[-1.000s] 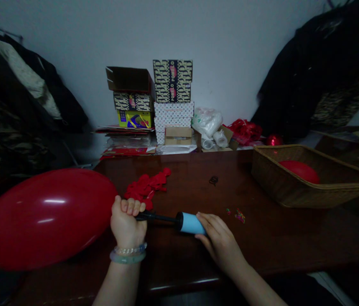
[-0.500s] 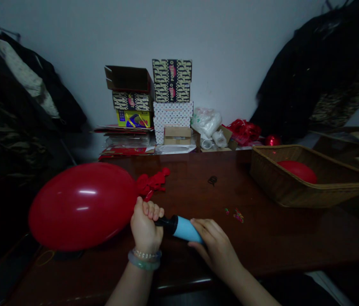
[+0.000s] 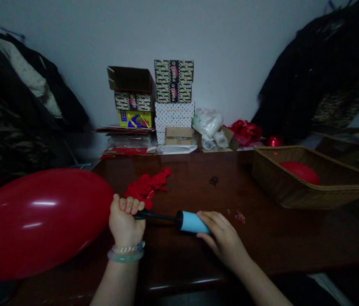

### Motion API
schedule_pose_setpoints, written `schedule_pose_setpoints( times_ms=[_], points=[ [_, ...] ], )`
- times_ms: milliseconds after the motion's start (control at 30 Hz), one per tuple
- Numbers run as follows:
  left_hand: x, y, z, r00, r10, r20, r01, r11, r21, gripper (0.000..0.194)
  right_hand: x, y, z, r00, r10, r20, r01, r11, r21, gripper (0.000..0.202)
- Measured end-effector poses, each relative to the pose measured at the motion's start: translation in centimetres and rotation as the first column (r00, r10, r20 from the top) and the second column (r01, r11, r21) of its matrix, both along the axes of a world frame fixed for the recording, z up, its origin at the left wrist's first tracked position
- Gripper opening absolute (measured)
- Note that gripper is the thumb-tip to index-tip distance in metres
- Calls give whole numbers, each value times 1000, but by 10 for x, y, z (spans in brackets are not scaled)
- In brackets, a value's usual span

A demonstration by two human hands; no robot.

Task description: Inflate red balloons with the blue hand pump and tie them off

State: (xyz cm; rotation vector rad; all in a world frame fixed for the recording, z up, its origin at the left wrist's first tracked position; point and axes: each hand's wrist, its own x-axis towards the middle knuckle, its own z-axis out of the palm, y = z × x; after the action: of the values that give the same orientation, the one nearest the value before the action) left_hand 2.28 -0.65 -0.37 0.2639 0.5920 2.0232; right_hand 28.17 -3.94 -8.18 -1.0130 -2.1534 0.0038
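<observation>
A large inflated red balloon (image 3: pixel 45 219) fills the lower left. Its neck end meets my left hand (image 3: pixel 126 219), whose fingers are closed around it and the black end of a hand pump (image 3: pixel 193 222). The pump has a light blue barrel, and a thin black rod shows between the barrel and my left hand. My right hand (image 3: pixel 225 236) is wrapped round the barrel's right end. Just behind my left hand, a pile of uninflated red balloons (image 3: pixel 145 187) lies on the dark wooden table (image 3: pixel 185 259).
A wicker basket (image 3: pixel 294 193) with a red balloon (image 3: pixel 301 172) inside stands at the right. Small coloured bits (image 3: pixel 239 216) and dark bands (image 3: pixel 213 181) lie on the table. Stacked boxes (image 3: pixel 174 80) and plastic bags (image 3: pixel 207 121) stand behind. Clothes hang at both sides.
My left hand and the balloon have moved left, away from the barrel, and the thin rod now shows. The balloon looks larger. My right hand has shifted slightly right with the barrel.
</observation>
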Motion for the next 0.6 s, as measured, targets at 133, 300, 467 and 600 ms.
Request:
schedule_pose_setpoints(
  times_ms=[133, 300, 467, 600],
  points=[
    [6, 1, -2, 1000, 4, -6, -4, 1000, -11, 42, -8, -6, -2, 1000, -2, 1, 2, 1000, -8, 46],
    [25, -4, -7, 998, -58, -26, 57, 998, -33, 43, -21, -15, -1, 1000, -11, -13, 11, 999, -33, 46],
    [36, -9, -18, 994, -94, -48, 92, 994, -51, 46, -33, -21, -3, 1000, -12, -12, 12, 998, -61, 45],
    [36, -6, -19, 993, -86, -86, 82, 996, -43, 46, -35, -15, -5, 1000, -14, 7, 14, 997, -75, 45]
  ],
)
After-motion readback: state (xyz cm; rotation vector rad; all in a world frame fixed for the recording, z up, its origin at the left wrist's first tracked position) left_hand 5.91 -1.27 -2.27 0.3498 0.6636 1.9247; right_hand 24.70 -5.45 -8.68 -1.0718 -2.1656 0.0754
